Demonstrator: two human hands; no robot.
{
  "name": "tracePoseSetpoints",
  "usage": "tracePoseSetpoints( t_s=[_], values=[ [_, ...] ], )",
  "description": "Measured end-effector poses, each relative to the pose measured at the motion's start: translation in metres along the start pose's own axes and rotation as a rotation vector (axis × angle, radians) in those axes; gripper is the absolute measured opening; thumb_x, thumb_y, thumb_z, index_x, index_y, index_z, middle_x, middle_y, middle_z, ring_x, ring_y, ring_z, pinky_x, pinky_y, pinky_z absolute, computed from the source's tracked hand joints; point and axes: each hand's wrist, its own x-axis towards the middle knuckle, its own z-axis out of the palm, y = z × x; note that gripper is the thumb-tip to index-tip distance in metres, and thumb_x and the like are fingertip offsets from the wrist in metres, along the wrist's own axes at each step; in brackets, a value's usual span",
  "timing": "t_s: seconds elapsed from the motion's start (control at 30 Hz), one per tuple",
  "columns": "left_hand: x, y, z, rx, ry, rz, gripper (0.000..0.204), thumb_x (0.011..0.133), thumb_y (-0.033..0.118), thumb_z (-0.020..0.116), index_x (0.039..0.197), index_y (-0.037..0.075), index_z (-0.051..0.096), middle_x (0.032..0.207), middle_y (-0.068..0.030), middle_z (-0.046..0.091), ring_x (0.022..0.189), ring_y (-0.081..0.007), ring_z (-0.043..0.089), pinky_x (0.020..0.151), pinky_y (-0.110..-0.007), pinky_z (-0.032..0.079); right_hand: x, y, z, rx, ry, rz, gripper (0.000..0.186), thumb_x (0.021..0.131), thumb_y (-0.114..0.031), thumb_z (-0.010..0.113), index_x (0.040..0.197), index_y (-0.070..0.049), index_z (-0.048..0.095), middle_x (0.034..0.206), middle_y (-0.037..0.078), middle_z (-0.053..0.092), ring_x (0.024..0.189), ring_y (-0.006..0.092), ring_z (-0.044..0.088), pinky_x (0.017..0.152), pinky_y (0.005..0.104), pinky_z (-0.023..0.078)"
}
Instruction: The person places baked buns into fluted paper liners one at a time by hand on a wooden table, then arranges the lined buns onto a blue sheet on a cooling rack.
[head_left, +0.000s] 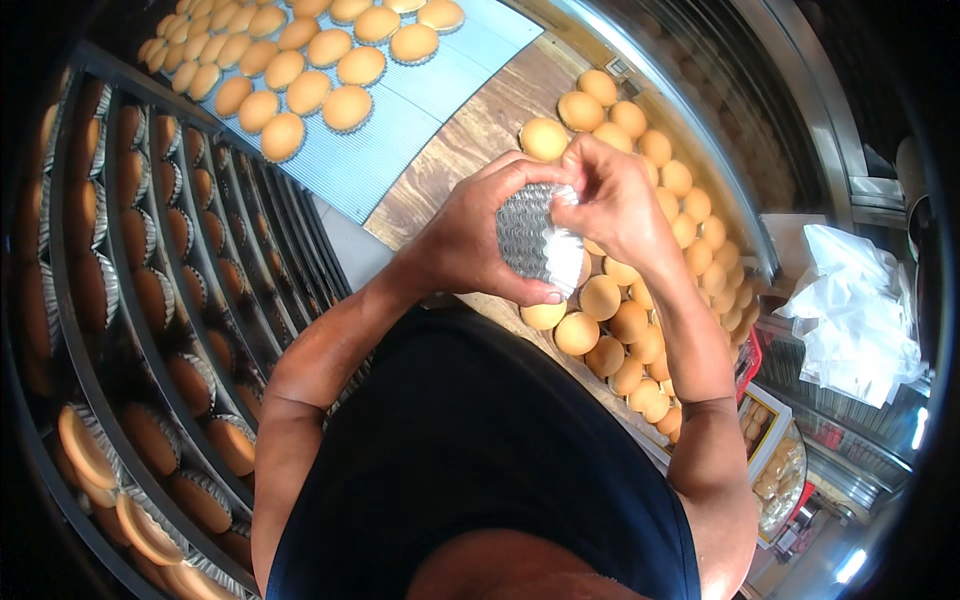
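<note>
A stack of fluted silver metal baking cups (524,232) is in front of me, above the work table. My left hand (452,228) is wrapped round its left side, thumb below and fingers over the top. At the stack's bright right end, my right hand (622,205) has its thumb and fingers pinched on the rim; whether it grips one cup or several cannot be made out. Just beyond and below the hands lie many round golden cakes (600,297), out of their cups and heaped along the table's right side.
Cakes in fluted cups (348,108) stand on a blue ribbed mat (385,150) at the far left. Bare wooden tabletop (425,180) shows beside it. A dark rack (160,240) holding cakes on trays rises at my left. White plastic bags (850,310) hang at right.
</note>
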Motion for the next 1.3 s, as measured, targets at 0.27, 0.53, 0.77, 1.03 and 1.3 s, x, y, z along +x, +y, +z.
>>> tracePoseSetpoints(
  t_s=[0.27,0.53,0.77,1.03,1.3],
  values=[
    [0.003,0.002,-0.005,0.028,-0.066,-0.074,0.094,0.055,0.030,0.096,0.135,-0.001,0.056,0.131,-0.0163,0.060,0.126,-0.0287,0.058,0.111,-0.039,0.043,-0.003,0.009,-0.007,0.179,-0.022,0.117,0.018,0.077,0.002,0.071,0.081,-0.005,0.055,0.070,-0.006,0.048,0.068,0.0031,0.046,0.060,0.0233,0.042],
    [0.001,0.003,-0.006,0.053,-0.049,-0.031,0.093,0.055,0.030,0.095,0.134,0.000,0.057,0.131,-0.0167,0.060,0.127,-0.0299,0.057,0.112,-0.040,0.043,-0.001,0.011,-0.009,0.235,-0.020,0.055,0.018,0.076,0.002,0.071,0.080,-0.005,0.055,0.070,-0.006,0.047,0.068,0.0030,0.045,0.060,0.0232,0.040],
    [0.002,0.009,-0.007,0.088,-0.019,-0.002,0.092,0.055,0.029,0.095,0.133,0.000,0.057,0.131,-0.0167,0.060,0.126,-0.0301,0.057,0.110,-0.040,0.044,-0.002,0.004,-0.003,0.183,-0.018,0.070,0.017,0.076,0.003,0.071,0.084,-0.004,0.057,0.074,-0.006,0.049,0.069,0.0037,0.046,0.061,0.0235,0.041],
    [0.000,0.010,-0.005,0.085,-0.007,0.020,0.093,0.055,0.029,0.096,0.134,0.000,0.056,0.129,-0.0170,0.060,0.125,-0.0297,0.058,0.109,-0.040,0.044,-0.004,0.002,0.000,-0.019,0.044,-0.013,0.017,0.076,0.002,0.072,0.083,-0.004,0.058,0.074,-0.005,0.052,0.070,0.0046,0.049,0.062,0.0257,0.045],
    [0.000,0.013,-0.004,0.104,0.007,0.003,0.092,0.054,0.027,0.096,0.133,0.000,0.056,0.129,-0.0167,0.059,0.124,-0.0307,0.058,0.109,-0.040,0.045,-0.005,0.011,-0.003,0.324,0.009,0.104,0.015,0.077,0.002,0.070,0.083,-0.005,0.058,0.074,-0.006,0.053,0.069,0.0024,0.048,0.061,0.0233,0.042]
  ],
)
